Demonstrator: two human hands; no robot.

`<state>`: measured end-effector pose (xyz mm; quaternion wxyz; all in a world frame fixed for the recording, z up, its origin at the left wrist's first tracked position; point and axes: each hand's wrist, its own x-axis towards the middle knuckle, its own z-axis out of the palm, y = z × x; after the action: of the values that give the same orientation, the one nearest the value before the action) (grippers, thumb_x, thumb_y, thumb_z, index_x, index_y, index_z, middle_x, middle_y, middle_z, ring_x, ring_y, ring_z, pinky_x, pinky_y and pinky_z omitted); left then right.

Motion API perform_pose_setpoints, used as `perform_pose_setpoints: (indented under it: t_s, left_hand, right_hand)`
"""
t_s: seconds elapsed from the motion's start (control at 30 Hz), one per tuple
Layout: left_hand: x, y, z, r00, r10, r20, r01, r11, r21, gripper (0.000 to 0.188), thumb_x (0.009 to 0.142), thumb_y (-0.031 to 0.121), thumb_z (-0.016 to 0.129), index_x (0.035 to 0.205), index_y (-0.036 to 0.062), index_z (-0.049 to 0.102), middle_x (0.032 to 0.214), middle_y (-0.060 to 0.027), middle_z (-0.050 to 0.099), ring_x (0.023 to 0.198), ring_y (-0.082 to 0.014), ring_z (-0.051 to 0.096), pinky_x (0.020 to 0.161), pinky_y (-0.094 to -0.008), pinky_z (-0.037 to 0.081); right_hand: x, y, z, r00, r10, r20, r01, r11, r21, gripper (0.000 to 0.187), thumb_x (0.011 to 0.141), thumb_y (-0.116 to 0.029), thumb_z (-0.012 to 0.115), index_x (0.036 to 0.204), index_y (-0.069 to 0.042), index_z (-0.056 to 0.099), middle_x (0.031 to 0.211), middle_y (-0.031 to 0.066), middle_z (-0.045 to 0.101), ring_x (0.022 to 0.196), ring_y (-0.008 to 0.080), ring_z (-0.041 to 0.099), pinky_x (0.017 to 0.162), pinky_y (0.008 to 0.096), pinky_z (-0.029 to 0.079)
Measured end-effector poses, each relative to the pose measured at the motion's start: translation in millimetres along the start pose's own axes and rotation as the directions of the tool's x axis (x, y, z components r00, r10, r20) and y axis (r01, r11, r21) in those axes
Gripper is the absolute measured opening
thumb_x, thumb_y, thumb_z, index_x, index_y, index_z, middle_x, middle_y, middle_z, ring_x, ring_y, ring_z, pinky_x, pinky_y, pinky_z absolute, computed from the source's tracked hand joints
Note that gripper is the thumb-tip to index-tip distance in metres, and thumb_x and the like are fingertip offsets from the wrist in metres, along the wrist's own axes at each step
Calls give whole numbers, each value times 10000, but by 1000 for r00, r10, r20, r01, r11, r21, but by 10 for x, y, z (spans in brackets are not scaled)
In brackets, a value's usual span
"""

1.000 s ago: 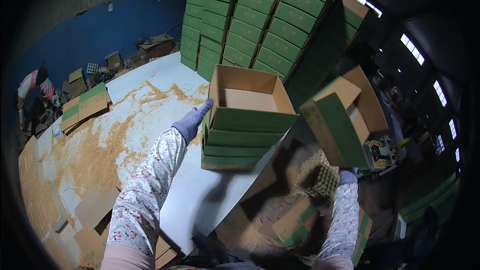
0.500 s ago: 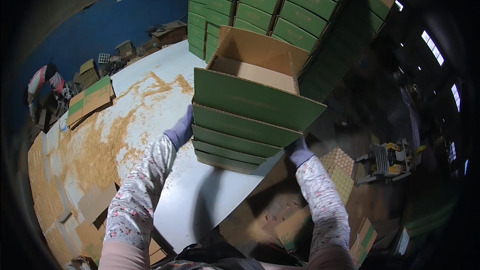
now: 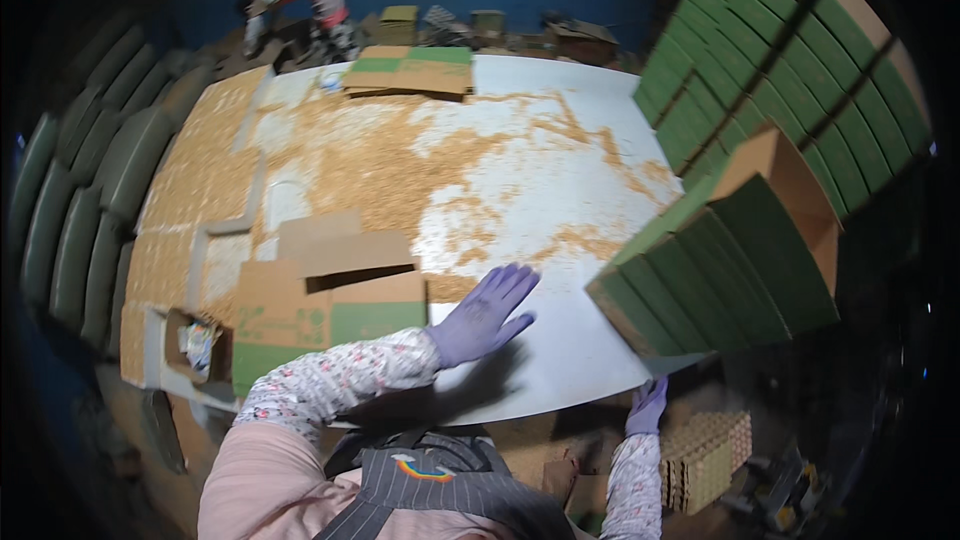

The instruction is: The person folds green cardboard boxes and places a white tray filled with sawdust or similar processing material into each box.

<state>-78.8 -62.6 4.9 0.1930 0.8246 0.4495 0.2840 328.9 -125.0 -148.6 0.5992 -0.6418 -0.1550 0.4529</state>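
My left hand (image 3: 487,315), in a purple glove, is held over the white table (image 3: 540,380) with its fingers spread and nothing in it. Closest to it are flat green-and-brown cardboard boxes (image 3: 372,312) by the near edge. My right hand (image 3: 648,407), gloved alike, is low at the table's front edge, fingers stretched upward and seemingly empty. Just above it leans a stack of nested green cardboard boxes (image 3: 700,285); the outermost is open, showing its brown inside.
A wall of stacked green boxes (image 3: 800,70) stands at the far right. Loose brown husks (image 3: 370,180) cover much of the table, with more flat boxes (image 3: 415,70) at its far edge. Egg trays (image 3: 705,460) are below right, full sacks (image 3: 90,180) at left. A co-worker (image 3: 300,10) bends beyond the table.
Both hands have let go of the nested boxes, which now rest at the table's right side. My left hand has moved left over the table. The view has swung left.
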Motion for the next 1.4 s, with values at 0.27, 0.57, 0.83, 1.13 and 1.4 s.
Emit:
perform_pose_setpoints:
  t_s: [0.27,0.57,0.83,1.13,1.4]
  left_hand:
    - [-3190,-792,-392,831,-555,-48,510,724,465,810,833,502,521,1380,-37,265,1438,-288,190,1363,-401,138,1112,-534,39]
    - [-3096,-731,-1012,879,-443,-173,474,851,225,742,878,437,491,1431,40,197,1489,-242,88,1388,-395,34,1114,-528,5]
    - [-2822,-693,-2966,779,-508,-367,623,690,369,396,881,364,544,1111,48,608,947,-130,636,924,-275,590,917,-424,400]
    - [-2723,-534,-3463,639,-763,96,760,646,76,453,820,474,610,931,44,700,727,-129,662,651,-204,620,668,-326,490]
    - [-2642,364,-3263,854,-515,72,448,800,399,530,911,244,471,1401,248,269,728,-111,626,611,-282,631,551,-413,508]
  right_hand:
    - [-1876,1037,2502,675,302,673,182,816,-549,589,934,-415,470,1369,-33,368,1363,109,435,1217,195,443,1002,293,339]
    - [-2597,256,3366,724,-46,688,258,943,-209,315,844,-11,585,1156,14,550,942,57,635,790,102,581,710,207,466]
    - [-2427,-63,3363,616,-386,686,627,768,-130,410,829,20,512,1237,-15,494,1198,85,544,1116,159,493,957,287,379]
    - [-3325,-409,3581,-476,-386,791,858,-400,321,364,800,-246,596,1153,-156,605,1265,62,520,1269,283,350,1094,522,138]
    - [-3742,-928,4073,-707,-145,692,649,254,717,298,789,-201,567,511,-107,509,560,21,495,672,212,532,990,461,366]
